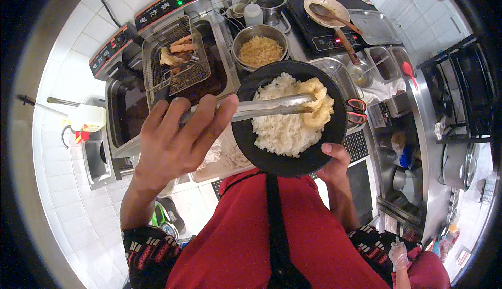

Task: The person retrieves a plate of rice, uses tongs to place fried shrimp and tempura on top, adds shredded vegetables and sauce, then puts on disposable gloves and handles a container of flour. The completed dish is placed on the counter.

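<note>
My left hand (180, 140) is closed around a pair of metal tongs (272, 103). Their tips pinch a pale golden battered fried piece (325, 114), which lies on the right side of a mound of white rice (280, 132). The rice fills much of a round black bowl (248, 145) in front of my chest. My right hand (334, 166) grips the bowl's lower right rim, thumb on top and fingers hidden beneath. Directly below the bowl's left side is a tray of whitish flour-like coating (225, 161).
Left stands a deep fryer (123, 119) of dark oil, its wire basket (151, 72) holding fried pieces (182, 46). Behind the bowl are a metal bowl of yellow crispy bits (261, 52) and a pan (316, 6). Red-handled scissors (357, 114) lie right; another person's gloved hand (398, 255) shows lower right.
</note>
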### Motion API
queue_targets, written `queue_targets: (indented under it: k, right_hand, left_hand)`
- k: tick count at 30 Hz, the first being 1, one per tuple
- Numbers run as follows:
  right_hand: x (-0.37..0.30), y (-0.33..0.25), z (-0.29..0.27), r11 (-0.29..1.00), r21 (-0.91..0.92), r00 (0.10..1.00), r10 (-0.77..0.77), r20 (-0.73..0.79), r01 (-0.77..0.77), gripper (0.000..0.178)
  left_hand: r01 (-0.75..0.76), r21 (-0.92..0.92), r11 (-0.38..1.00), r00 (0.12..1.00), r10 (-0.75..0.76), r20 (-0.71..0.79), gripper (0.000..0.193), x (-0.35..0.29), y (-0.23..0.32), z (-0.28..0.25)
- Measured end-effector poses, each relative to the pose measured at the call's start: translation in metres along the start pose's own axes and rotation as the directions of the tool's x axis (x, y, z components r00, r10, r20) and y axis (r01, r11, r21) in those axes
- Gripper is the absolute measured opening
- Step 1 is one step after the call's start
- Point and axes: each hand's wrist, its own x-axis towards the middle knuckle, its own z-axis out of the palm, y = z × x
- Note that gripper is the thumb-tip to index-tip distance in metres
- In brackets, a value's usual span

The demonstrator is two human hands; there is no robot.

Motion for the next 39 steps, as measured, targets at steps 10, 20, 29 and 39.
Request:
queue_targets:
  k: [10, 20, 29, 39]
  right_hand:
    - [0.004, -0.003, -0.001, 1.0, -0.023, 0.995, 0.0, -0.096, -0.002, 0.07]
    - [0.003, -0.003, -0.014, 0.99, -0.126, 0.968, -0.098, -0.231, 0.07, 0.069]
    - [0.001, -0.001, -0.019, 0.985, -0.105, 0.939, -0.163, -0.303, 0.137, 0.07]
    - [-0.002, 0.0, -0.013, 0.983, -0.137, 0.948, -0.157, -0.276, 0.123, 0.066]
  left_hand:
    - [0.157, -0.312, 0.937, 0.985, -0.127, 0.113, 0.055, 0.007, -0.01, 0.0]
    - [0.698, 0.016, 0.716, 0.685, -0.674, 0.275, 0.033, -0.053, -0.143, -0.001]
    - [0.341, 0.207, 0.917, 0.799, -0.399, 0.45, 0.041, -0.079, -0.192, 0.109]
    - [-0.057, 0.297, 0.953, 0.915, -0.069, 0.398, 0.021, -0.042, -0.209, 0.125]
